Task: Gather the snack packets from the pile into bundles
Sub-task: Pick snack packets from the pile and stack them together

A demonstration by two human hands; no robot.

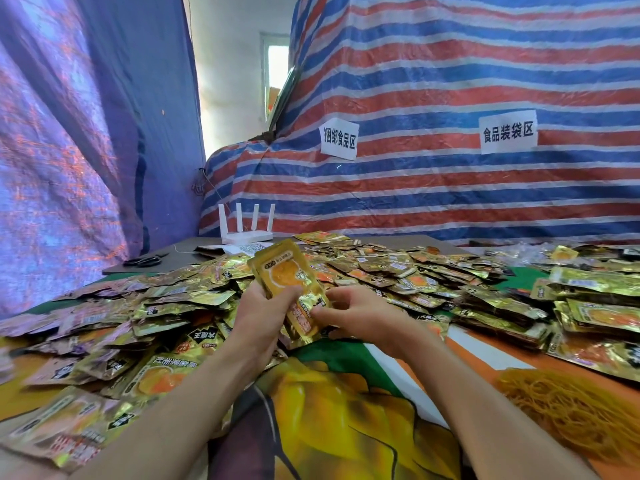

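While left hand (258, 317) grips pkt stack (289, 273), right hand (360, 315) prob. pinches btm

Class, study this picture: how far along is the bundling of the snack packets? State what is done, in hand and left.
Done: the stacks on the right look gathered, though ties cannot be seen. In hand: the left hand grips a small stack, and the right hand pinches its lower edge. Left: a big loose pile covers the table, and the rubber bands lie untouched.
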